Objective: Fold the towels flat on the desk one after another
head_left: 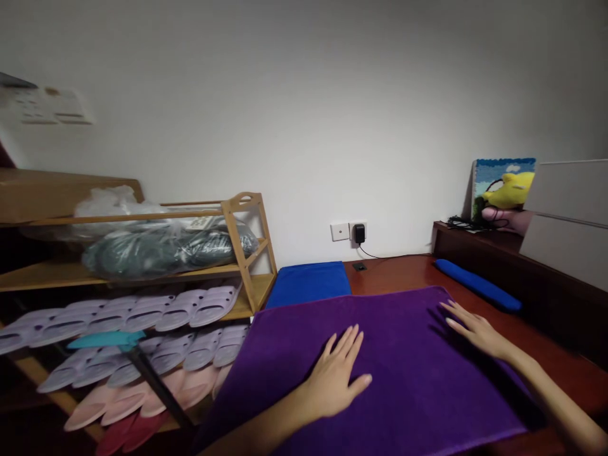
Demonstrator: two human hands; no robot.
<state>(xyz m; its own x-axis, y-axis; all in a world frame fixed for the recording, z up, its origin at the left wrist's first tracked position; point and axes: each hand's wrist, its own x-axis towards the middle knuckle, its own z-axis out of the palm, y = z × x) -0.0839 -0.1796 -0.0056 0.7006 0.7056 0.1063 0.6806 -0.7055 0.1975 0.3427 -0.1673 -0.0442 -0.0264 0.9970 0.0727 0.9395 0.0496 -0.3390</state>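
Beneath the left hand (334, 379), purple cloth (403, 373) laid flat, right hand (481, 334) at its right edge, both unclenched.

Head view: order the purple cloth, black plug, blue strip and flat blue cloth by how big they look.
1. Purple cloth
2. Flat blue cloth
3. Blue strip
4. Black plug

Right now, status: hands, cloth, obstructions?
Left hand open on purple cloth. Right hand open over its right edge. Cloth spread out. Blue cloth at far edge.
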